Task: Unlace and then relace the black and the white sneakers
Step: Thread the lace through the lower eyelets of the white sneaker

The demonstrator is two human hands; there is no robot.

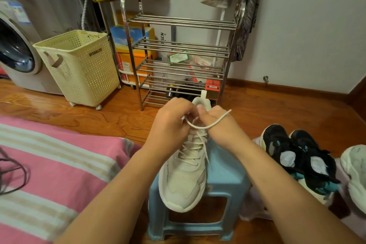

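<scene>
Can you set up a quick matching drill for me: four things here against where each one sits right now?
Things:
1. white sneaker
2. black sneakers
3. black cord
4. basket

Places:
A. on the striped bedding
B. on the floor, right of the stool
C. on the blue stool
D. beside the washer

Pairs: 1-C, 2-B, 3-A, 4-D

Both hands, left and right, pinch the white lace at the sneaker's top.
</scene>
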